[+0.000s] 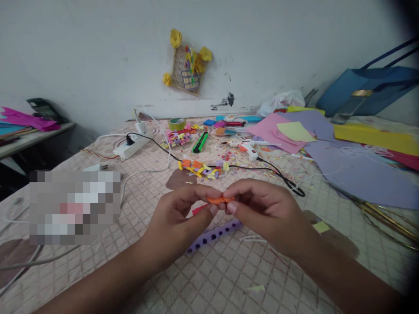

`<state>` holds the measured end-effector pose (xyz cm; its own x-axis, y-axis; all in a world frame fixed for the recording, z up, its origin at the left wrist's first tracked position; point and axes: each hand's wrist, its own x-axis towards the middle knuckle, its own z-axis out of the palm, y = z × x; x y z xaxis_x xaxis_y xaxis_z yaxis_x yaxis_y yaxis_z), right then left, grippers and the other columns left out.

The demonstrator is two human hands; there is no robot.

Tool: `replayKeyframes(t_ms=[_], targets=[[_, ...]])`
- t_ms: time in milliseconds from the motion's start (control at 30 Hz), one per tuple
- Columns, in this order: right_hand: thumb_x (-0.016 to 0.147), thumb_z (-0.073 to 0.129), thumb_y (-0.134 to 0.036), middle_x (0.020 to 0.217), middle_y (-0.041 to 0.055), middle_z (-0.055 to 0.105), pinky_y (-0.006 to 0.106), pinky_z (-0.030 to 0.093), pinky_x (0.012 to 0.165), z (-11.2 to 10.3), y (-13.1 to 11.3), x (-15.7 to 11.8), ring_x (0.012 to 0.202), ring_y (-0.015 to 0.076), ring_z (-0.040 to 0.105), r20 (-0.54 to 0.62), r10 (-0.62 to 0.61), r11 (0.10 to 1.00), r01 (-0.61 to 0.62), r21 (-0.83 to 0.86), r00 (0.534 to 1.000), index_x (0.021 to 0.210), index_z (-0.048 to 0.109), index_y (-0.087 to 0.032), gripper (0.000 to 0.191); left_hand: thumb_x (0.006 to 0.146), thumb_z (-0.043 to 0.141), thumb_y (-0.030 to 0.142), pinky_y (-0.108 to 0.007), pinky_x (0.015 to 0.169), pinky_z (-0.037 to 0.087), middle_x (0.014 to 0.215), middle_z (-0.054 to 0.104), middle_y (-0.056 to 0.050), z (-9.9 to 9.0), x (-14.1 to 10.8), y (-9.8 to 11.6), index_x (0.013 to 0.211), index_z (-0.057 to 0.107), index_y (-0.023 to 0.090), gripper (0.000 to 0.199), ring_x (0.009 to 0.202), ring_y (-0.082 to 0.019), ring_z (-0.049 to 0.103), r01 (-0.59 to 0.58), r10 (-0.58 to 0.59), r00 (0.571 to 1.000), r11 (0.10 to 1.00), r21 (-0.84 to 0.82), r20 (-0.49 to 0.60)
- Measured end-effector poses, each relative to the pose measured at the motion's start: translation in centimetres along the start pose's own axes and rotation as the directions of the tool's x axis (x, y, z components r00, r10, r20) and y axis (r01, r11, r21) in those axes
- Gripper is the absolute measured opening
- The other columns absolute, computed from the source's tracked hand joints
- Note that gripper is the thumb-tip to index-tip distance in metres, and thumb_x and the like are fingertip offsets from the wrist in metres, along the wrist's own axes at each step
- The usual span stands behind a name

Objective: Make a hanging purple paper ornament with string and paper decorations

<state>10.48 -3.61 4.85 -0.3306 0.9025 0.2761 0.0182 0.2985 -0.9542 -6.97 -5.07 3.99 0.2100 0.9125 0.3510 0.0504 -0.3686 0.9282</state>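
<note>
Both hands meet over the table, pinching one small orange piece point(216, 200), by its look craft paper or foam. My left hand point(183, 216) grips its left end between thumb and forefinger. At the other end, the thumb and fingertips of my right hand point(265, 213) are closed on it. Beneath them lies a purple strip point(214, 236) with black dots, partly covered by the hands. A red piece point(199, 210) shows behind the left thumb. Just beyond the hands rests a band of yellow, orange and purple cut-outs point(201, 168).
A glue gun point(250, 151) with a black cord lies beyond my right hand, near a green cutter knife point(200, 142) and a tape roll point(176, 124). Coloured sheets point(356, 165) cover the right side. A white power strip point(132, 147) and cables are at left.
</note>
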Motion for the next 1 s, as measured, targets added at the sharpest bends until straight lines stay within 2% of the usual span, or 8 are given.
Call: replayKeyframes(t_ms=[133,233,367,500,567,767,900,1000], targets=[[0.076,0.060,-0.011,0.071,-0.0010,0.066,0.019,0.048,0.051,0.05,0.13,0.07,0.060,0.0093,0.060,-0.002,0.001,0.999,-0.001,-0.032,1.000,0.082,0.064,-0.020,0.012,0.077,0.063,0.011,-0.031,0.075,0.057,0.089,0.073,-0.002,-0.05,-0.11,-0.15,0.093,0.067,0.023,0.020,0.082,-0.017,0.069,-0.125,0.129,0.992,0.974,0.188,-0.012],[0.077,0.059,-0.012,0.072,-0.0005,0.066,0.020,0.049,0.054,0.05,0.23,-0.07,0.063,0.0103,0.061,-0.002,-0.030,0.996,0.030,-0.081,1.000,0.084,0.064,-0.020,0.012,0.078,0.061,0.011,-0.030,0.072,0.055,0.087,0.073,-0.002,-0.18,-0.09,-0.05,0.095,0.065,0.023,0.021,0.079,-0.017,0.068,-0.234,0.252,0.968,0.883,0.407,0.010],[0.078,0.058,-0.009,0.079,0.0003,0.068,0.024,0.051,0.063,0.02,0.23,-0.28,0.070,0.0116,0.063,0.003,-0.154,0.960,0.151,-0.235,0.988,0.086,0.065,-0.020,0.016,0.081,0.057,0.010,-0.027,0.067,0.051,0.082,0.070,-0.002,-0.33,0.13,0.07,0.094,0.062,0.020,0.018,0.074,-0.014,0.066,-0.354,0.380,0.921,0.729,0.586,0.085],[0.077,0.056,-0.005,0.084,0.0014,0.069,0.027,0.051,0.071,0.02,0.11,-0.24,0.077,0.0131,0.063,0.048,-0.331,0.859,0.322,-0.398,0.942,0.089,0.065,-0.021,0.022,0.080,0.057,0.007,-0.034,0.078,0.048,0.088,0.066,-0.005,-0.31,0.36,0.00,0.091,0.062,0.019,0.016,0.088,-0.018,0.060,-0.429,0.509,0.856,0.601,0.674,0.090],[0.078,0.056,-0.006,0.086,0.0018,0.069,0.028,0.052,0.072,0.03,0.04,-0.21,0.079,0.0137,0.064,0.063,-0.360,0.836,0.352,-0.421,0.931,0.092,0.064,-0.022,0.023,0.080,0.056,0.007,-0.037,0.081,0.047,0.093,0.064,-0.007,-0.28,0.44,0.05,0.091,0.062,0.019,0.017,0.092,-0.020,0.058,-0.419,0.519,0.851,0.583,0.696,0.076],[0.081,0.053,-0.009,0.087,0.0027,0.069,0.030,0.052,0.071,-0.03,0.01,-0.28,0.079,0.0148,0.063,0.076,-0.303,0.875,0.308,-0.373,0.950,0.094,0.064,-0.023,0.022,0.083,0.056,0.013,-0.032,0.072,0.047,0.078,0.064,-0.001,-0.26,0.50,0.37,0.086,0.058,0.021,0.009,0.075,-0.016,0.058,-0.376,0.416,0.905,0.682,0.628,0.089],[0.081,0.055,-0.011,0.085,0.0012,0.066,0.027,0.052,0.068,0.05,0.25,-0.33,0.076,0.0128,0.062,0.025,-0.184,0.952,0.185,-0.244,0.983,0.094,0.062,-0.022,0.018,0.085,0.055,0.021,-0.031,0.069,0.050,0.082,0.067,-0.003,-0.19,0.34,0.04,0.088,0.061,0.020,0.006,0.077,-0.016,0.063,-0.184,0.195,0.981,0.881,0.437,0.020],[0.081,0.057,-0.015,0.083,-0.0004,0.064,0.023,0.049,0.059,0.10,0.50,-0.29,0.073,0.0112,0.060,0.004,-0.043,0.993,0.043,-0.112,0.999,0.095,0.060,-0.023,0.017,0.085,0.057,0.024,-0.032,0.069,0.051,0.083,0.069,-0.003,-0.12,0.29,-0.20,0.088,0.063,0.020,0.008,0.078,-0.017,0.064,-0.066,0.075,0.997,0.946,0.318,-0.015]])
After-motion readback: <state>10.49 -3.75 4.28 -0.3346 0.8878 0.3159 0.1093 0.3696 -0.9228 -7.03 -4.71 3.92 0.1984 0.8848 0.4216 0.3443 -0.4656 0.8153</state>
